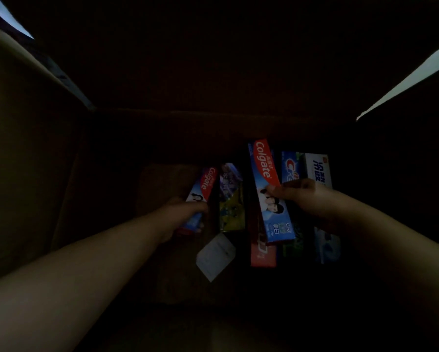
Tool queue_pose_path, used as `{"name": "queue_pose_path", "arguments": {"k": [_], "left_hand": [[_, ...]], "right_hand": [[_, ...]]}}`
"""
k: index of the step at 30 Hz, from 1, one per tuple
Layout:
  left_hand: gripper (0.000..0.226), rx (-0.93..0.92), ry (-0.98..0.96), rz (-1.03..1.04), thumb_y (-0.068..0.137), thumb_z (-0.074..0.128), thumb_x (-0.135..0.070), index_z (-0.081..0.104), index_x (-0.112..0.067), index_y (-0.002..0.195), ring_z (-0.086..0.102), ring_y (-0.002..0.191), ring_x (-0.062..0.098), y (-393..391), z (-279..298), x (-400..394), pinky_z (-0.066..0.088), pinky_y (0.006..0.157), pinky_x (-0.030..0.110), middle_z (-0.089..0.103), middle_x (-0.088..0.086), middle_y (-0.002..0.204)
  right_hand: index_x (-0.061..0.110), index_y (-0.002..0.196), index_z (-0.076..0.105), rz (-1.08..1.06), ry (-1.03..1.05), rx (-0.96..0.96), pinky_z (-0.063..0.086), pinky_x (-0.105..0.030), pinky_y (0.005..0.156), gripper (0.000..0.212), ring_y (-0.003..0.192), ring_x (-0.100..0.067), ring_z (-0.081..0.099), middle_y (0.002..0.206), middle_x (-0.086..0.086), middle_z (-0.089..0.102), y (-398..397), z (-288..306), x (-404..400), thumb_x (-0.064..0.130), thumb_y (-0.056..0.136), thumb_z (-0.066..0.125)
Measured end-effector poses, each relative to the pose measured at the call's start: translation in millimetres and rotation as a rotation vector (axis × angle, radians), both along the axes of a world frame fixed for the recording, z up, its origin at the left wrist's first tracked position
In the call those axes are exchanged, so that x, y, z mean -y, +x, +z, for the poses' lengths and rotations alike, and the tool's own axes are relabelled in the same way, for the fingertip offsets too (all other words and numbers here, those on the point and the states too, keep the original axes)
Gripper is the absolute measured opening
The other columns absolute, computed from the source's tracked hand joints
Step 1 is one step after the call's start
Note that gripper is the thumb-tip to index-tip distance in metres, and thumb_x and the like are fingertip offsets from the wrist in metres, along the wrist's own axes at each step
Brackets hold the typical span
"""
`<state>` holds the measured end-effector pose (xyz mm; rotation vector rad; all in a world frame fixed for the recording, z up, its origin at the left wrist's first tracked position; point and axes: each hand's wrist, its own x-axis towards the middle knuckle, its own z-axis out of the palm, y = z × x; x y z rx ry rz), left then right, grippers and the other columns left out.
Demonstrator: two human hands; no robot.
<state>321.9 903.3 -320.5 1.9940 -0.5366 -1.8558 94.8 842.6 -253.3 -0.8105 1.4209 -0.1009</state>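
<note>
Deep inside a dim cardboard box (35, 148), two bare arms are reaching down from the bottom edge of the view toward a row of toothpaste boxes lying on the floor of it. The left hand (185, 214) is curling its fingers around the near end of a smaller toothpaste box (205, 184), red and blue, which is lying toward the left of the row and pointing away from the person. The right hand (302, 196) is pinching a longer toothpaste box (264, 168), also red and blue, between thumb and fingers near its middle; this box is sitting higher than its neighbours and tilting slightly. Between the two held boxes a purple and yellow box (232, 199) is lying flat. A red box (262, 255) is showing beneath the longer one. Just right of the right hand, a blue box (290, 168) and a white box (318, 168) are lying side by side. A white paper slip (214, 255) is resting near the left wrist.
</note>
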Motion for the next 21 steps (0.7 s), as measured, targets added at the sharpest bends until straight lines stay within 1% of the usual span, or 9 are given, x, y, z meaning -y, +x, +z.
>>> {"name": "queue_pose_path", "arguments": {"k": [2,5,7,8,11,13,15,18,21], "left_hand": [[0.014,-0.029,0.051,-0.021,0.088,0.065,-0.019,0.052,-0.012,0.09,0.063,0.065,0.021,9.8,11.7,0.1,0.053,0.049,0.021,0.065,0.013,0.077],[0.021,-0.065,0.007,-0.019,0.089,0.06,-0.038,0.053,-0.018,0.09,0.065,0.068,0.021,10.7,18.0,-2.7,0.055,0.053,0.024,0.067,0.012,0.081],[0.032,-0.093,-0.049,0.03,0.09,0.052,-0.047,0.055,-0.018,0.102,0.068,0.069,0.021,3.9,14.5,-5.0,0.058,0.058,0.028,0.068,0.012,0.087],[0.035,-0.107,-0.076,0.068,0.091,0.05,-0.048,0.054,-0.018,0.11,0.069,0.069,0.02,-1.4,12.4,-5.9,0.058,0.058,0.029,0.069,0.011,0.089],[0.042,-0.113,-0.144,0.137,0.093,0.054,-0.037,0.048,-0.015,0.128,0.068,0.082,0.02,-16.7,7.3,-8.2,0.058,0.07,0.033,0.067,0.009,0.103],[0.039,-0.122,-0.164,0.12,0.094,0.056,-0.027,0.046,-0.012,0.129,0.065,0.082,0.017,-25.0,12.2,-9.0,0.056,0.069,0.03,0.065,0.004,0.099],[0.035,-0.156,-0.143,0.104,0.093,0.057,-0.023,0.049,-0.013,0.126,0.065,0.081,0.015,-26.5,21.2,-10.9,0.055,0.065,0.026,0.066,0.002,0.098],[0.043,-0.22,-0.08,0.141,0.092,0.06,-0.018,0.047,-0.012,0.132,0.066,0.095,0.024,-20.8,40.8,-18.1,0.055,0.08,0.035,0.067,0.009,0.112],[0.043,-0.272,-0.053,0.233,0.09,0.061,-0.013,0.045,-0.016,0.13,0.067,0.095,0.029,-13.6,79.1,-27.6,0.054,0.08,0.042,0.067,0.013,0.109]], "right_hand": [[0.009,0.09,0.066,-0.006,0.026,0.024,0.057,-0.031,0.067,0.016,0.076,-0.019,0.071,0.08,-0.006,0.075,0.6,1.2,1.1,0.024,0.088,0.062],[0.007,0.099,0.066,0.01,0.081,0.072,0.055,-0.037,0.081,0.027,0.086,-0.022,0.071,0.09,-0.009,0.076,2.9,0.0,-1.2,0.024,0.079,0.068],[0.006,0.101,0.066,0.011,0.107,0.111,0.054,-0.037,0.085,0.036,0.088,-0.022,0.071,0.093,-0.009,0.075,5.8,-2.2,-4.1,0.024,0.069,0.07],[0.007,0.1,0.066,0.012,0.108,0.124,0.055,-0.036,0.082,0.035,0.085,-0.02,0.071,0.091,-0.008,0.076,7.2,-3.1,-5.8,0.023,0.069,0.07],[0.009,0.093,0.065,-0.028,0.109,0.172,0.058,-0.027,0.063,0.011,0.069,-0.015,0.072,0.076,-0.003,0.075,13.3,-3.7,-11.1,0.013,0.083,0.066],[0.01,0.094,0.064,-0.064,0.108,0.202,0.058,-0.026,0.058,0.009,0.068,-0.015,0.072,0.076,-0.003,0.075,16.1,-3.0,-13.4,0.01,0.086,0.064],[0.01,0.099,0.064,-0.078,0.106,0.215,0.06,-0.029,0.062,0.017,0.072,-0.018,0.073,0.08,-0.004,0.076,21.6,3.2,-16.7,0.009,0.082,0.066],[0.008,0.105,0.064,-0.12,0.114,0.217,0.061,-0.035,0.071,0.032,0.081,-0.022,0.073,0.09,-0.008,0.076,31.0,17.9,-23.5,0.009,0.073,0.07],[0.009,0.112,0.063,-0.092,0.158,0.21,0.059,-0.038,0.078,0.03,0.09,-0.025,0.072,0.1,-0.009,0.074,36.8,47.3,-33.6,0.008,0.083,0.066]]}}
